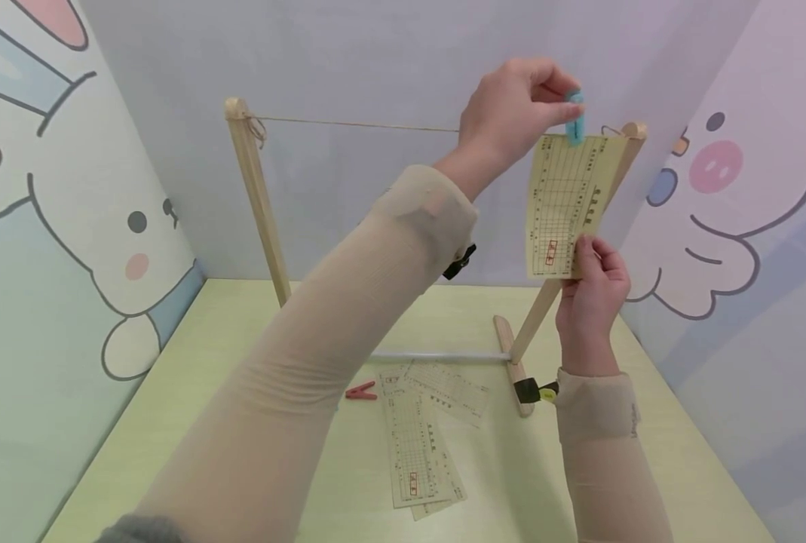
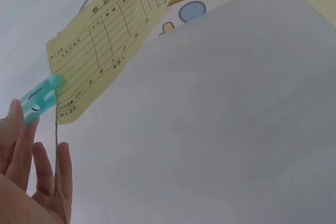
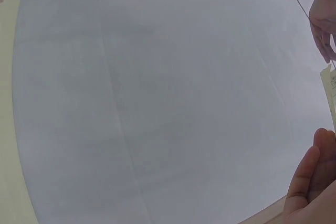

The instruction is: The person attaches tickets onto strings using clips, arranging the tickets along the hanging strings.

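Note:
My left hand point(image 1: 514, 105) pinches a light-blue clothespin point(image 1: 575, 119) between thumb and fingers. In the left wrist view the clothespin point(image 2: 42, 95) sits over the top edge of a yellow printed receipt slip point(image 2: 100, 51), right at the twine point(image 2: 56, 145), which runs past the other fingers. Below, my right hand point(image 1: 593, 290) pinches the lower right part of the same receipt slip point(image 1: 565, 204), which hangs upright near the right post. The right wrist view shows only that hand's fingers point(image 3: 304, 177) and a sliver of the slip point(image 3: 329, 90).
A wooden frame has a left post point(image 1: 256, 196), a right post point(image 1: 538, 317) and twine point(image 1: 355, 123) between their tops. On the table point(image 1: 172, 422) lie several receipt slips point(image 1: 412, 445) and a red clothespin point(image 1: 361, 391). Cartoon-printed panels point(image 1: 749, 188) stand at both sides.

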A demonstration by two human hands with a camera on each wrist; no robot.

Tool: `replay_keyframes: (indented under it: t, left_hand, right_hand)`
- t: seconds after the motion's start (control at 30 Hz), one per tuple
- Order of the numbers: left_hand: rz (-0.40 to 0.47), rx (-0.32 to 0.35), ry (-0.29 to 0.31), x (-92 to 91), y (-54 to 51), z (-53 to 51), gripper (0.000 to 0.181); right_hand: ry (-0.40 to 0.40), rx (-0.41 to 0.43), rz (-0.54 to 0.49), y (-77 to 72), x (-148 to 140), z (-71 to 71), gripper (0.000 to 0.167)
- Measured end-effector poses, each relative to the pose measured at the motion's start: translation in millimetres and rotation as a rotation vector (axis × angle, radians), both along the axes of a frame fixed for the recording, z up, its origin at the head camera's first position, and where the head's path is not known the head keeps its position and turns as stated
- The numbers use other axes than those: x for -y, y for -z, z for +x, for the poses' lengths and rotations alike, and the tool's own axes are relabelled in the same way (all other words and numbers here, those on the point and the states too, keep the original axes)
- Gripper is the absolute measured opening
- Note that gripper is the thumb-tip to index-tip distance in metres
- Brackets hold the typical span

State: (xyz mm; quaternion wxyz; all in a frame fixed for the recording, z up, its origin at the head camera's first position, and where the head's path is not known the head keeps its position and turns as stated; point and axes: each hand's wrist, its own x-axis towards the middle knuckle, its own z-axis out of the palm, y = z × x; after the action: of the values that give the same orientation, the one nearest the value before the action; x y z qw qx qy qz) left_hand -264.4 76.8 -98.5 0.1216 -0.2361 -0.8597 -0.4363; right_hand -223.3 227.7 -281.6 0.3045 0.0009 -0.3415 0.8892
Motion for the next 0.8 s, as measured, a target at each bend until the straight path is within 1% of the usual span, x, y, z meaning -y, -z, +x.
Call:
replay_keyframes:
  t: [0.17,0.33,0.53,0.67,0.8]
  left_hand:
    - [-0.018,-0.003,-0.01,0.2,0.8,-1.8,0.029]
    - [-0.034,0.007,-0.015,1.0,2.3,-3.4,0.03]
    - [-0.05,0.009,-0.021,1.4,3.7,-5.2,0.032]
    - [-0.077,0.006,-0.028,1.3,5.2,-5.8,0.036]
    - [-0.109,-0.006,-0.034,1.0,6.6,-6.0,0.039]
  right_hand:
    - [-0.01,0.01,-0.004,-1.0,0.2,-0.7,0.027]
    - [-0.005,0.018,0.004,-2.7,0.1,-1.7,0.026]
    - [-0.002,0.007,0.017,-2.3,0.5,-3.6,0.023]
    - [-0.005,0.004,0.027,-0.7,0.7,-3.7,0.027]
    - [-0.005,0.005,0.028,-0.6,0.9,-4.1,0.026]
